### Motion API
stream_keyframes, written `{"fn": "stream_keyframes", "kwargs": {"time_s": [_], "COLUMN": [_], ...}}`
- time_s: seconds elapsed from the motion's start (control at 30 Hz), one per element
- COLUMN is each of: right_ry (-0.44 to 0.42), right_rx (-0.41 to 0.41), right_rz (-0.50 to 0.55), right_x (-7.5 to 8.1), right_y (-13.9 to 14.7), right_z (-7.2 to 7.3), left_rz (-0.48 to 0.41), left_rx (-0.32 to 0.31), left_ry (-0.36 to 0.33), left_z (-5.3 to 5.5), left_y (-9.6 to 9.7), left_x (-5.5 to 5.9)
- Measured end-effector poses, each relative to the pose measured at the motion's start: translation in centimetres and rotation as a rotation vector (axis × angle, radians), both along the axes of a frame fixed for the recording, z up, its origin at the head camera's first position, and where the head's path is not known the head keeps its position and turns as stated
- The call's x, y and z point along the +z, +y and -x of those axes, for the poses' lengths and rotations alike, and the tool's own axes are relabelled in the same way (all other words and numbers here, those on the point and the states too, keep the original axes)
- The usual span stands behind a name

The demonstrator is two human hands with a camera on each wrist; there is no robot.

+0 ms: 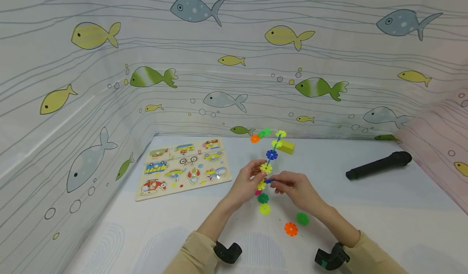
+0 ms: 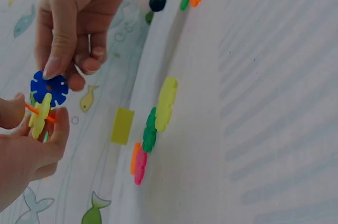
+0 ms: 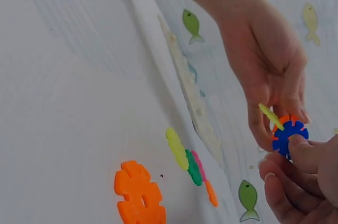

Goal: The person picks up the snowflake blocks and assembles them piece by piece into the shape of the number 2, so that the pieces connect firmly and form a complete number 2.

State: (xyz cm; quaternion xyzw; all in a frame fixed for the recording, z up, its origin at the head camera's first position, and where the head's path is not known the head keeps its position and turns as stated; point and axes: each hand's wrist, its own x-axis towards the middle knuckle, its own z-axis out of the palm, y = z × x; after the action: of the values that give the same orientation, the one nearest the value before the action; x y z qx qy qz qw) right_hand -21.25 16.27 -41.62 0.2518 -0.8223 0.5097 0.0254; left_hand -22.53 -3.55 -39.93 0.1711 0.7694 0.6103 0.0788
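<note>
My left hand point(image 1: 245, 184) grips a chain of slotted snowflake discs, with a yellow disc point(image 1: 266, 168) by its fingers. Beyond that hand the chain runs up through a blue disc point(image 1: 271, 155) and more yellow ones, then bends left to green and an orange disc point(image 1: 254, 139). Between thumb and fingers, my right hand point(image 1: 297, 188) pinches another blue disc point(image 2: 59, 92). This disc meets the yellow and orange discs in the left hand; whether their slots interlock, I cannot tell.
Loose green point(image 1: 263, 198) and yellow point(image 1: 265, 209) discs lie below the hands. Nearer the front are orange point(image 1: 291, 229) and green point(image 1: 302, 218) ones. A vehicle puzzle board point(image 1: 184, 168) lies left, a yellow block point(image 1: 286, 147) behind, a black microphone point(image 1: 379, 165) right.
</note>
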Motion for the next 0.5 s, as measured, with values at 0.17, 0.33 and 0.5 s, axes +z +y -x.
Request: {"fn": "stream_keyframes", "kwargs": {"time_s": [0.17,0.33,0.5], "right_ry": [-0.045,-0.170,-0.269], "right_rx": [-0.034,-0.071,-0.065], "right_rz": [-0.003,0.053,0.109], "right_x": [0.10,0.19,0.11], "right_y": [-0.28,-0.62,-0.74], "right_z": [-0.03,-0.01,-0.06], "left_rz": [-0.016,-0.033,-0.040], "left_rx": [-0.001,-0.008,-0.016], "left_ry": [-0.018,-0.030,-0.026], "left_z": [-0.09,-0.12,-0.33], "left_y": [0.07,0.23,0.24], "left_x": [-0.02,-0.16,-0.05]}}
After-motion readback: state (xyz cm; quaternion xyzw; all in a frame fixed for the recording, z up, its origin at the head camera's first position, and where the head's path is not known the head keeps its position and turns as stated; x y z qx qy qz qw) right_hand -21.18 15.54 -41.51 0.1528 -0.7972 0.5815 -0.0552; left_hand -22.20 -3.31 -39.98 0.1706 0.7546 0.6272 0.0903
